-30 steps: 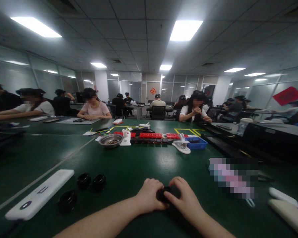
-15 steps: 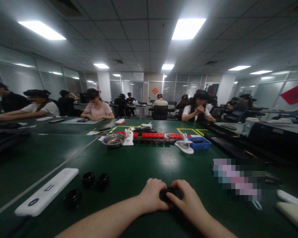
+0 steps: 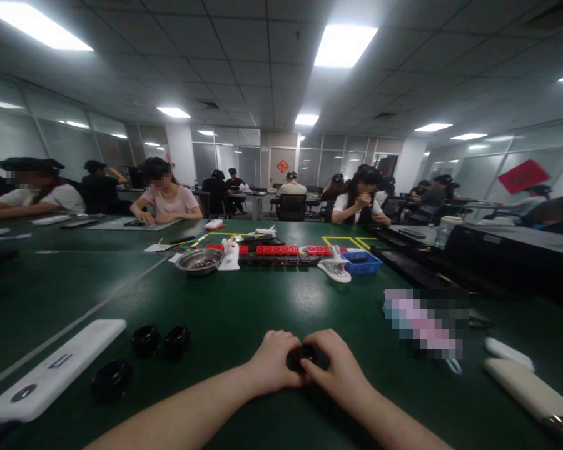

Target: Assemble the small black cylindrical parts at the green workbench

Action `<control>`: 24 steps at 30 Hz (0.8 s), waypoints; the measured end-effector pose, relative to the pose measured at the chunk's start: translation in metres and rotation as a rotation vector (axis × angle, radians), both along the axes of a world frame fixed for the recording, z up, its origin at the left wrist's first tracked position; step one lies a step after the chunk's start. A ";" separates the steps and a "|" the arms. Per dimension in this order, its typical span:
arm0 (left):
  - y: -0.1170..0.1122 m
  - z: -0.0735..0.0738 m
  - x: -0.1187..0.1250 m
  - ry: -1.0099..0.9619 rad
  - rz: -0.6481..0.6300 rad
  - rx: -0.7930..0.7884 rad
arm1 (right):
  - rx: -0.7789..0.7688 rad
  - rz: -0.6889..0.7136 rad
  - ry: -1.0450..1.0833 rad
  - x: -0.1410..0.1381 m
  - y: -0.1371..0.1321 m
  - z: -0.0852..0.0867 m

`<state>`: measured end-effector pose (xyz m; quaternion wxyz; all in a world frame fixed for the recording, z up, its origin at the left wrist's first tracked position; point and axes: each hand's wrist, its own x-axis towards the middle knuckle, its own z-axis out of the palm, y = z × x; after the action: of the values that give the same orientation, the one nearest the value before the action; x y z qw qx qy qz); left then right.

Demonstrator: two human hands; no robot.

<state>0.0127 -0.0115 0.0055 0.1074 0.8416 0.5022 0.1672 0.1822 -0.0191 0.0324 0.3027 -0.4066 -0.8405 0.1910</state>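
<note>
Both of my hands meet low in the middle of the green table (image 3: pixel 272 300). My left hand (image 3: pixel 273 362) and my right hand (image 3: pixel 335 369) are closed from either side on a small round black part (image 3: pixel 299 357), which shows only between the fingers. Three more black round parts lie to the left: two side by side (image 3: pixel 145 339) (image 3: pixel 176 341) and one nearer me (image 3: pixel 111 379). A long white device (image 3: pixel 51 374) lies left of them.
Across the table are a metal bowl (image 3: pixel 199 259), red and black part strips (image 3: pixel 276 251), white clamps (image 3: pixel 334 270) and a blue bin (image 3: pixel 363 261). White objects (image 3: pixel 525 390) lie at the right. Several people sit at the far tables.
The view has shifted, so everything sits a little further left and lower. My hands stay together on the black part; the fingers have barely moved.
</note>
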 end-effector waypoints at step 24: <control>0.001 0.007 0.001 -0.011 -0.005 -0.093 | -0.138 -0.073 0.112 0.004 0.009 -0.005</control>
<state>0.0135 -0.0107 0.0121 0.1496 0.8361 0.5065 0.1481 0.1863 -0.0103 0.0278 0.3273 -0.4454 -0.7918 0.2599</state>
